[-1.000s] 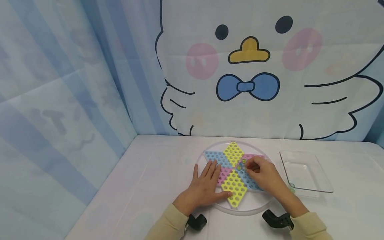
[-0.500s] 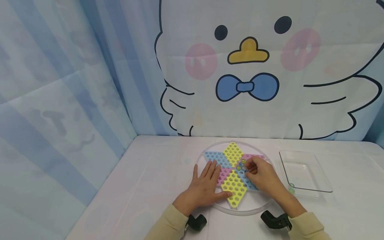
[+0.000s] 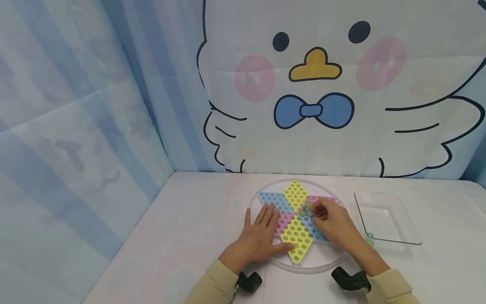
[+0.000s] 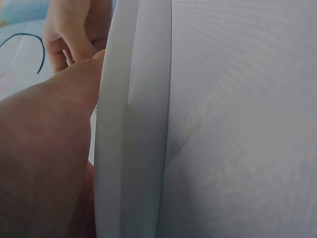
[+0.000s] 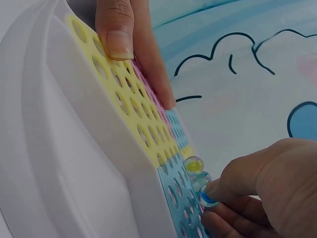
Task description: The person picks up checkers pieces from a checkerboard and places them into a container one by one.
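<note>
A Chinese checkers board [image 3: 296, 240] lies on the table, a star of yellow, blue and pink holed sections on a round, clear-white base. My left hand [image 3: 256, 240] rests spread on its left side, with the thumb over the yellow section nearest me. Over the right side, between the pink and blue sections, my right hand [image 3: 336, 223] pinches a clear marble with a blue swirl [image 5: 205, 197] between thumb and fingers, right at the board's surface. Beside it sits a clear marble with a yellow swirl [image 5: 193, 164]. Parts of both sections are hidden under the right hand.
A clear square tray [image 3: 395, 240] stands right of the board, with greenish marbles [image 3: 369, 242] at its near left corner. A printed cloth backdrop [image 3: 311, 147] rises behind the table, and another curtain [image 3: 95, 147] hangs at the left.
The right hand has shifted very slightly toward the left while staying at the same spot over the board. My left hand stays in place.
</note>
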A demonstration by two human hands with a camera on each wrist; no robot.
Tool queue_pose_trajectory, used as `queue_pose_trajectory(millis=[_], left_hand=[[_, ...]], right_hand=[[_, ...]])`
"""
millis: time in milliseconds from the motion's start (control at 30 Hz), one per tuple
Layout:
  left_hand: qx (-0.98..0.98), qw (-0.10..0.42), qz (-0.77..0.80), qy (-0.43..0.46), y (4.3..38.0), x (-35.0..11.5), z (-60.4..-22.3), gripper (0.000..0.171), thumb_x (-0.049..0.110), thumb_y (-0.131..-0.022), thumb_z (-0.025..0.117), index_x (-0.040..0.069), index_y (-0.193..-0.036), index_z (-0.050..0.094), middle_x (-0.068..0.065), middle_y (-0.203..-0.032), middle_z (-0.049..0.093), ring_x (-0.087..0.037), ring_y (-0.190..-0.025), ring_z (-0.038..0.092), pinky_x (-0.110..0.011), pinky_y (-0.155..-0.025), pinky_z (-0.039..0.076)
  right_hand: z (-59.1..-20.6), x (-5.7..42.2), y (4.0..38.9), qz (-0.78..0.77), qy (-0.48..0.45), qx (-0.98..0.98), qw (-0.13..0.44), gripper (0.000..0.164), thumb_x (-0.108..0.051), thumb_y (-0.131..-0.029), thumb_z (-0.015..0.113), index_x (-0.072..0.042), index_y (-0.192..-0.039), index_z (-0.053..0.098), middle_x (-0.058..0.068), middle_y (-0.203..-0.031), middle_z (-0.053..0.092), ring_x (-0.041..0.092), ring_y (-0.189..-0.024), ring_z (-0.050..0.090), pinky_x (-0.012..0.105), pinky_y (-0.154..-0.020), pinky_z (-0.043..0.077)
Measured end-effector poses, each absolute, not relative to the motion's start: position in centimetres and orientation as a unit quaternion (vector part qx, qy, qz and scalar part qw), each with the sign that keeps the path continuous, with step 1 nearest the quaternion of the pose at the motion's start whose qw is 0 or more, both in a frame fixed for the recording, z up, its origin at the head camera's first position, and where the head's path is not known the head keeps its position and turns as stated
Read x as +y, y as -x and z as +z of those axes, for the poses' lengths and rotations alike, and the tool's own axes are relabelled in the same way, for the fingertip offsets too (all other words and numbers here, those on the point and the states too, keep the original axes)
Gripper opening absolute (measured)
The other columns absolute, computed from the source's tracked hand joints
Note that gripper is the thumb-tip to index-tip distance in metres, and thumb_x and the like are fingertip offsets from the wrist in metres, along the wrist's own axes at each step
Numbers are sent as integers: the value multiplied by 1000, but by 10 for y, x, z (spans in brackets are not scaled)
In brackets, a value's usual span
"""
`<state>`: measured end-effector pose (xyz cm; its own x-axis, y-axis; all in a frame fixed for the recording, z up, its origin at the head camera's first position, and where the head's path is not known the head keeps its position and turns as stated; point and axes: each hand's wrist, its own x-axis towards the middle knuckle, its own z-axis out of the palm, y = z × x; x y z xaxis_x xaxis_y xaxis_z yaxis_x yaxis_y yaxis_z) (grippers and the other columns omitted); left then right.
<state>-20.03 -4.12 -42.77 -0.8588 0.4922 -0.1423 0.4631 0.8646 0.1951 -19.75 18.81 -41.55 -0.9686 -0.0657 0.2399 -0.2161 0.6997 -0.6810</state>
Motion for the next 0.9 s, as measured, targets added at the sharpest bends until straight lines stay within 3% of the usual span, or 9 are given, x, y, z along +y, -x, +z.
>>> queue_pose_trajectory(millis=[733,800,900], left_hand=[[961,93,71,-250,200,-41,-427,100,80,-88,39,17,-161,10,-3,-169,-1,-21,-157,-3,-63,-121,-2],[961,94,72,-249,200,-41,-427,100,80,-88,39,18,-161,10,-2,-169,-1,-21,-157,-3,-63,-121,-2],[961,94,72,-249,200,-41,-428,101,80,-88,39,18,-161,10,-3,-169,-1,-21,-157,-3,-62,-121,-1]], right_hand=[[-397,202,194,390,-43,-911,131,21,-9,-95,60,-3,-115,65,14,-108,69,27,-99,66,47,-90,55],[-395,203,194,393,-37,-909,134,22,-10,-96,59,-3,-117,64,15,-110,69,28,-101,65,45,-91,55],[-392,207,194,395,-30,-906,147,22,-11,-97,60,-3,-118,63,16,-112,69,29,-102,64,24,-88,54]])
